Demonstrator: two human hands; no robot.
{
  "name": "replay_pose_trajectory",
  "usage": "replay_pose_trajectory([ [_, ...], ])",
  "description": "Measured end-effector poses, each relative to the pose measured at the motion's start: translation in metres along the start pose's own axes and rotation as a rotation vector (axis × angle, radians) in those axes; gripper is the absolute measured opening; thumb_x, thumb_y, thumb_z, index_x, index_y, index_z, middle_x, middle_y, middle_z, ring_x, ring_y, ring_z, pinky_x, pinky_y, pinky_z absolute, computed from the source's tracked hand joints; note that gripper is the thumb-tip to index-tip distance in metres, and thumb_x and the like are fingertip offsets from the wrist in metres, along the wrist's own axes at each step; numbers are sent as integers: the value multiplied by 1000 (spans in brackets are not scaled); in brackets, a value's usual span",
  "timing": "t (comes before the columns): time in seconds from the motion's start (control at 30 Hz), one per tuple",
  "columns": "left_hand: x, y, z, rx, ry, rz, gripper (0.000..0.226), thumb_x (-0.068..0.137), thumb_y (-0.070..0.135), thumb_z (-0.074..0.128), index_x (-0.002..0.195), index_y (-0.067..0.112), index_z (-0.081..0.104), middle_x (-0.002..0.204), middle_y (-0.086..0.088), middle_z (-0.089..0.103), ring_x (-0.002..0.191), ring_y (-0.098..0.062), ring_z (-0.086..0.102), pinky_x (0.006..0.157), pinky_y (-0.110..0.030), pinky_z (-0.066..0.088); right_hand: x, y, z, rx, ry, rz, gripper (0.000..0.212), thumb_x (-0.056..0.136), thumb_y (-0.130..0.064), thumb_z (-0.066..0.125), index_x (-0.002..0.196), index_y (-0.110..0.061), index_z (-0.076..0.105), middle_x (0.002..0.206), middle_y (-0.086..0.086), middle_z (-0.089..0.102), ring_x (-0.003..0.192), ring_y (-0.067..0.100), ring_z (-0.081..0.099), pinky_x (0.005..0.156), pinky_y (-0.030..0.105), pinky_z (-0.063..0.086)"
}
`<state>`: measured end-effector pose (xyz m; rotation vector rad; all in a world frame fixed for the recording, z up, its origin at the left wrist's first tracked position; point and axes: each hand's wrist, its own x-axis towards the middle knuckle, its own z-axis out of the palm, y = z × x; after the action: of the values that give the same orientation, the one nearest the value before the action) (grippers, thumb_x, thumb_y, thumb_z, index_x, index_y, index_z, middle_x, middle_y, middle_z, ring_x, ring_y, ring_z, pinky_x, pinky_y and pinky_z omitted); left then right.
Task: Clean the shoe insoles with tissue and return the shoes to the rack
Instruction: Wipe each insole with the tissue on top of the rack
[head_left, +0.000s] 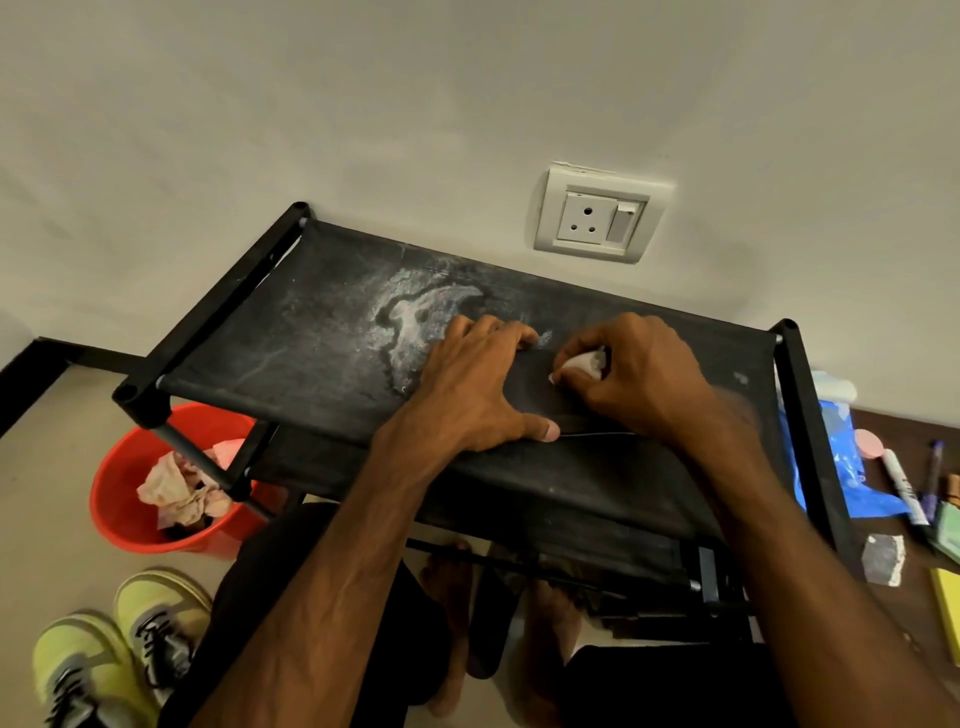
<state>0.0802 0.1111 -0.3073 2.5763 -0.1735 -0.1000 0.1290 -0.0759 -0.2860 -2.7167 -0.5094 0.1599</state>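
A black shoe rack (311, 332) stands against the wall, its top fabric shelf stained with white dust. On that shelf lies a dark insole (540, 387), hard to tell from the fabric. My left hand (478, 384) presses its left end flat, fingertips at the far edge and thumb along the near edge. My right hand (634, 374) pinches a small wad of white tissue (584, 362) against the insole's right part. A pair of yellow-green sneakers (119, 644) sits on the floor at the lower left.
A red bucket (119, 514) with crumpled used tissues stands left of the rack. On the right, a brown surface holds a blue plastic bag (841, 467), markers (904, 486) and notepads. A wall socket (597, 218) is above the rack. My bare feet are under the rack.
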Motion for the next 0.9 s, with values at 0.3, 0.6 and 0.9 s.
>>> replay_pose_trajectory([
  [0.3,0,-2,3,-29,19,-7,97,60,62,87,143,31,46,140,8,48,130,-18,35,110,-41,37,9,0,4,60,21,-46,14,89,-30,74,102,-35,80,110,-6,75,96,15,67,87,45,58],
  [0.6,1,1,2,-44,24,-16,95,57,59,90,139,32,48,139,7,49,127,-19,38,106,-42,41,-29,5,-13,64,-303,10,11,86,-32,79,87,-43,78,103,-16,74,99,6,65,90,38,59],
  [0.9,2,-1,2,-1,4,1,95,62,62,86,143,34,45,143,6,46,129,-19,35,109,-37,35,-60,-6,-14,-18,2,-89,10,86,-35,77,94,-42,76,96,-17,74,87,5,66,76,38,60],
])
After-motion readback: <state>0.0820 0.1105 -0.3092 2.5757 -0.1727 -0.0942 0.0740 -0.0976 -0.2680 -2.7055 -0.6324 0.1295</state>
